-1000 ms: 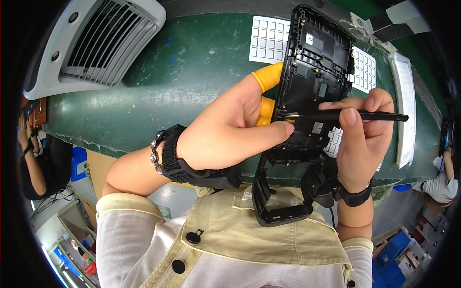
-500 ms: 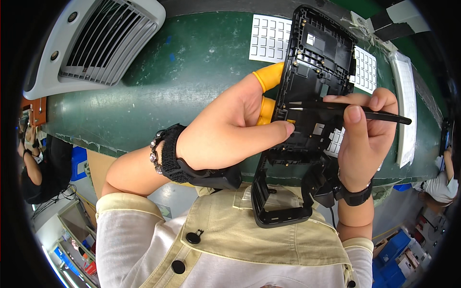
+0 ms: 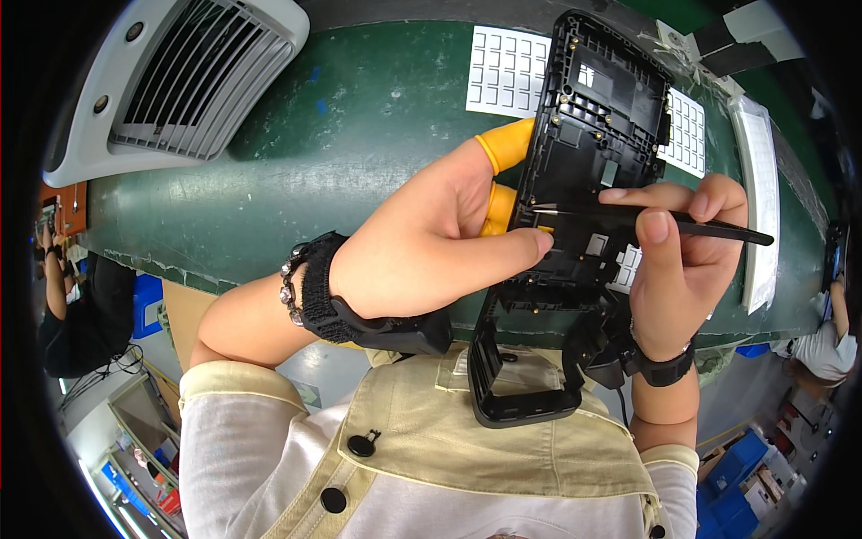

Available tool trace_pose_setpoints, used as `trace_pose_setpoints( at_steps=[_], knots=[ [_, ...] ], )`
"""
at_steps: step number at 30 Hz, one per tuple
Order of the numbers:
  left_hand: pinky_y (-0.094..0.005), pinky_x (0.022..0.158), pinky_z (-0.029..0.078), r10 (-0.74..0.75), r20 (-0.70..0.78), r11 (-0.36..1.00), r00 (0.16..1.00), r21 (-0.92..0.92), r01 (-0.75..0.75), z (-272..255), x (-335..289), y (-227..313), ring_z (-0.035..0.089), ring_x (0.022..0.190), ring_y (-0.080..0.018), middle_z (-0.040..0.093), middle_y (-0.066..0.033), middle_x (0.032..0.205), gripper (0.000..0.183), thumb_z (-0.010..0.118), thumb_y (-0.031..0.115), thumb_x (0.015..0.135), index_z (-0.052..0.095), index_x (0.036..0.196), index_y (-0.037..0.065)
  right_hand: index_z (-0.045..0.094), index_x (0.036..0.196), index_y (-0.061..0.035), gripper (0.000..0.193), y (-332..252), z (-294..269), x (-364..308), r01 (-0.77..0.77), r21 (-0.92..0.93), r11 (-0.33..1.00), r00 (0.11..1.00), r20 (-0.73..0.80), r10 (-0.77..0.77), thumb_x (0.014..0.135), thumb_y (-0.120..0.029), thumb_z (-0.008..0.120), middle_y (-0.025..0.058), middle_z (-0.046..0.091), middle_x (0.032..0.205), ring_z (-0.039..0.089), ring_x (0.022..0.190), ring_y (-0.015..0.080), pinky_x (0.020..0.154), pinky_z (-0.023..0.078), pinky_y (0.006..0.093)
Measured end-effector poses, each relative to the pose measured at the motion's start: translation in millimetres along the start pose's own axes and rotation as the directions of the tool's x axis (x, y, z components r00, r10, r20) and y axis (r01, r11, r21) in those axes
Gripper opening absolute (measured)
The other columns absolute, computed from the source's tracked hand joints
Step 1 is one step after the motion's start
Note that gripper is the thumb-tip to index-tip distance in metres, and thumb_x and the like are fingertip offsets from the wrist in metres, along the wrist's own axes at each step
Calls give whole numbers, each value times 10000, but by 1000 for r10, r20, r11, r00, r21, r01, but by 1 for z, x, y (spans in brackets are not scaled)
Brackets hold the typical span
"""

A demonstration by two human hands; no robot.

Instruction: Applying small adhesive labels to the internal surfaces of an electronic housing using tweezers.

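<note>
A long black plastic housing [image 3: 584, 166], with ribs, brass inserts and cut-out windows, is tilted up over the bench edge. My left hand [image 3: 413, 238] grips its left side, the thumb lying on the inner face and the fingers, in yellow finger cots [image 3: 505, 144], behind it. In my right hand [image 3: 687, 260] is a pair of black tweezers [image 3: 664, 221], pinched between thumb and fingers. Their pale tips are over the housing's left inner edge, just above my left thumb. Whether the tips hold anything is too small to tell. The housing's open frame end [image 3: 530, 413] hangs near my apron.
A green bench [image 3: 359, 117] lies beneath. White sheets of small rectangular pads [image 3: 507, 72] lie behind the housing. A grey-white slatted panel [image 3: 206, 81] stands at the far left. A long white wrapped strip [image 3: 752, 207] lies at right. Other people [image 3: 822, 350] are at both sides.
My right hand has shifted slightly, and the tweezers' tips have moved a little down toward my left thumb. The housing has tilted slightly to the right at its far end.
</note>
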State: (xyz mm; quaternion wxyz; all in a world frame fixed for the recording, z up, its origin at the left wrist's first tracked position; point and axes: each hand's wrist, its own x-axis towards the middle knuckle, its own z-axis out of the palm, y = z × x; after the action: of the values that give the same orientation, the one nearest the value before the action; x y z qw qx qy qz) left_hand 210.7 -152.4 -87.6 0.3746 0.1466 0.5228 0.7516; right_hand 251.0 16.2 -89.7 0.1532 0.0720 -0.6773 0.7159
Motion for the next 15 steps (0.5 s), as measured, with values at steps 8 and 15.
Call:
trace_pose_setpoints(
  at_steps=[8, 15],
  knots=[
    [-174, 725, 406, 20, 24, 1000, 1000, -8, -20, -2, 1, -2, 473, 936, -71, 447, -68, 1112, 581, 453, -87, 728, 204, 1242, 23, 279, 844, -86, 270, 2, -1, 0, 7, -19, 1000, 1000, 13, -6, 765, -93, 538, 148, 571, 726, 401, 538, 60, 564, 309, 162],
    [-184, 734, 410, 14, 3, 1000, 1000, 18, -14, 0, 0, 0, 482, 925, -76, 451, -73, 1107, 598, 454, -89, 723, 192, 1248, 27, 281, 849, -82, 261, 0, -1, -1, -13, -9, 1000, 1000, 15, 14, 767, -86, 528, 154, 571, 723, 377, 531, 55, 558, 305, 162]
  ],
)
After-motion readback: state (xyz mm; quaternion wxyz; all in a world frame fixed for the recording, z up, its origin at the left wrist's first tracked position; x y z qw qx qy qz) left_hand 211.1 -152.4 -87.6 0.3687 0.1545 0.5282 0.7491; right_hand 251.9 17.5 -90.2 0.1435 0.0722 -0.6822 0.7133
